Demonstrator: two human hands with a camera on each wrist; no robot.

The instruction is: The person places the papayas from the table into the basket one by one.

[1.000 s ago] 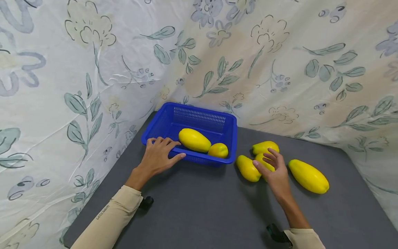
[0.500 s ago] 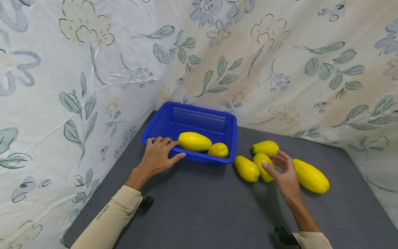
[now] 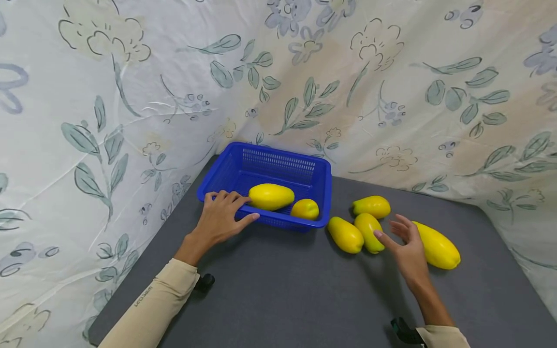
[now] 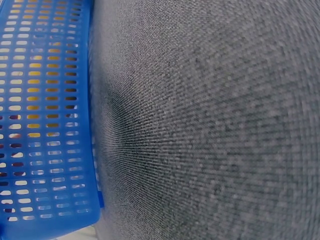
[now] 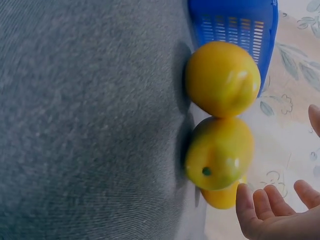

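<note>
My left hand holds the near rim of a blue perforated plastic basket, fingers over the edge and thumb outside. In it lie a long yellow papaya-like fruit and a smaller yellow fruit. My right hand hovers with fingers apart and nothing in them, between a group of smaller yellow fruits and a long yellow papaya-like fruit, which it partly covers. That group is a left fruit, a middle fruit and a back fruit. The right wrist view shows loosely bent fingers.
Everything stands on a dark grey table. Behind and to the left hangs a flowered cloth, close to the basket's back. The left fruit lies near the basket's right front corner.
My right hand has moved right, away from the smaller fruits and toward the long one on the table. In the basket, the long fruit has shifted and turned slightly. My left hand stays put.
</note>
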